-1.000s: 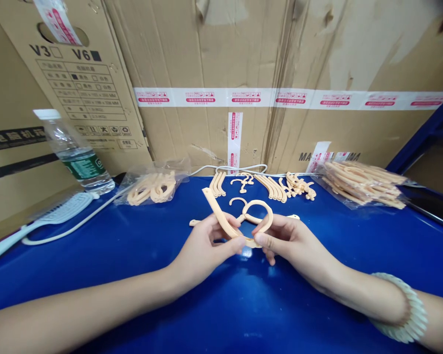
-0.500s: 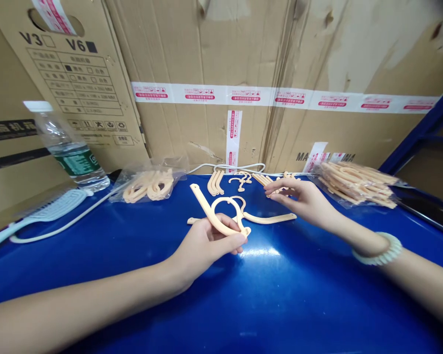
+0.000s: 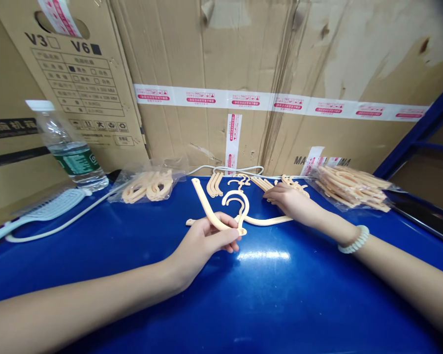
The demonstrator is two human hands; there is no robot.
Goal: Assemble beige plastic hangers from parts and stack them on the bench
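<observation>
In my left hand [image 3: 210, 236] is a partly assembled cream plastic hanger [image 3: 206, 204], its hook upright and one curved arm slanting up to the left. Thumb and fingers pinch it near the joint. Behind it on the table lies another hanger [image 3: 268, 221] with both arms spread. My right hand [image 3: 293, 202] is at the back, its fingertips curled down onto a row of loose hanger arms [image 3: 260, 184]; the thumb is hidden. Beside that hand are loose hooks [image 3: 294, 184]. More curved arms [image 3: 214, 184] and small hooks [image 3: 239, 181] lie behind the left hand.
A clear bag of hooks [image 3: 147, 187], a water bottle [image 3: 74, 152] and a pale blue hairbrush [image 3: 55, 204] are at the left. At the right lies a bag of hanger arms [image 3: 354, 187]. A cardboard wall [image 3: 192, 54] and white cable [image 3: 203, 169] border the blue table [image 3: 266, 305].
My right hand has come down onto the loose hanger arms, its fingers curling. The hanger in my left hand has turned, so its hook now faces left.
</observation>
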